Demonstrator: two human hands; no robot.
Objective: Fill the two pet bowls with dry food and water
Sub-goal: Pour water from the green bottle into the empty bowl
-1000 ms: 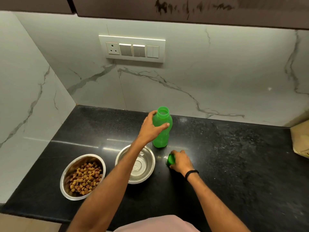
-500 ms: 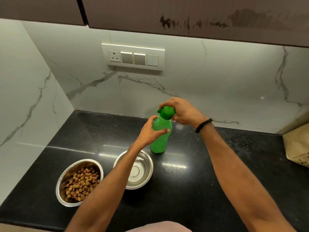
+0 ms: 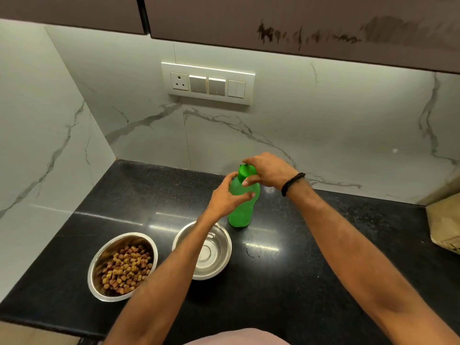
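A green plastic bottle (image 3: 242,210) stands upright on the black counter (image 3: 311,245), behind the right-hand steel bowl. My left hand (image 3: 225,197) wraps around the bottle's shoulder. My right hand (image 3: 267,169) grips the green cap (image 3: 242,170) on the bottle's mouth from above. The left steel bowl (image 3: 122,266) holds brown dry kibble. The right steel bowl (image 3: 202,250) has a shiny inside that looks filled with clear water; my left forearm crosses over part of it.
A brown paper bag (image 3: 445,225) lies at the counter's right edge. The marble wall (image 3: 323,135) carries a switch panel (image 3: 207,83), and dark cabinets hang overhead. A wall closes the left corner. A small wet mark sits right of the water bowl.
My right hand picked the green cap up from the counter, carried it onto the bottle's mouth and now closes over it. My left hand stayed on the bottle.
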